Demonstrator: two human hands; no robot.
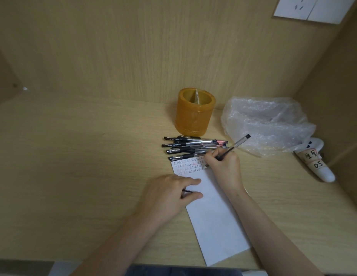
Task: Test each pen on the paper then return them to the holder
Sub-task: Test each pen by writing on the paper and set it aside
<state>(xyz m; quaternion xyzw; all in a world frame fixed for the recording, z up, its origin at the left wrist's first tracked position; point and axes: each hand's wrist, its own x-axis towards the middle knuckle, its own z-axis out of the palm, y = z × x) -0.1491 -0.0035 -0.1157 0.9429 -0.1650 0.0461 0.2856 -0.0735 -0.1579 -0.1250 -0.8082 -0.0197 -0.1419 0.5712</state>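
A white sheet of paper (pixel 215 216) lies on the wooden desk, with rows of small black and red marks along its top edge. My right hand (pixel 223 166) grips a black pen (pixel 236 146) in a writing hold, tip down at the end of the marked rows. My left hand (pixel 169 193) rests flat on the paper's left edge, with a small black pen cap (pixel 187 191) between its fingers. Several black pens (pixel 190 146) lie in a loose pile just above the paper. Behind them stands the orange cylindrical holder (pixel 194 112), with no pens in it.
A crumpled clear plastic bag (pixel 267 124) lies right of the holder. A white labelled object (pixel 316 163) sits at the far right by the side wall. Wooden walls close in the desk at the back and right. A white socket plate (pixel 311 8) hangs top right.
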